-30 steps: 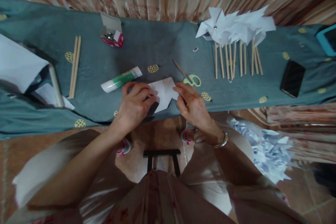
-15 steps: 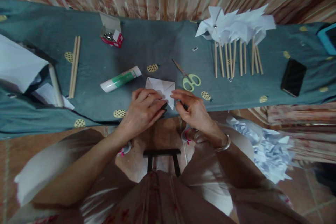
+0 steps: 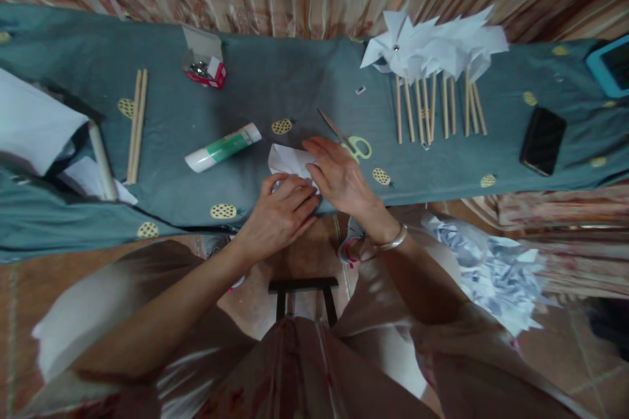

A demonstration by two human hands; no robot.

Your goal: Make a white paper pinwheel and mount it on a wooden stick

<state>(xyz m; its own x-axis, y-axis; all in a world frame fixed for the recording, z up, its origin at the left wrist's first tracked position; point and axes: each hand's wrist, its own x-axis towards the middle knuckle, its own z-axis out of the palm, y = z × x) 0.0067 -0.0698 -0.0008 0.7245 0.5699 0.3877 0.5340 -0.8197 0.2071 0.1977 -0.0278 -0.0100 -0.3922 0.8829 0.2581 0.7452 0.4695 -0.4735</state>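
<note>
Two-handed, touches paper (image 3: 289,158) by the near edge of the table (image 3: 250,75), just beyond the left hand's (image 3: 278,215) bent fingers and left of the loosely spread right hand (image 3: 343,178), with no telling if pinched.

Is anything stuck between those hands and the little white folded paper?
Nothing visible: the left hand and right hand both appear to touch the paper. The green-and-white tube lies left of it, the scissors to its right, neither in between.
</note>
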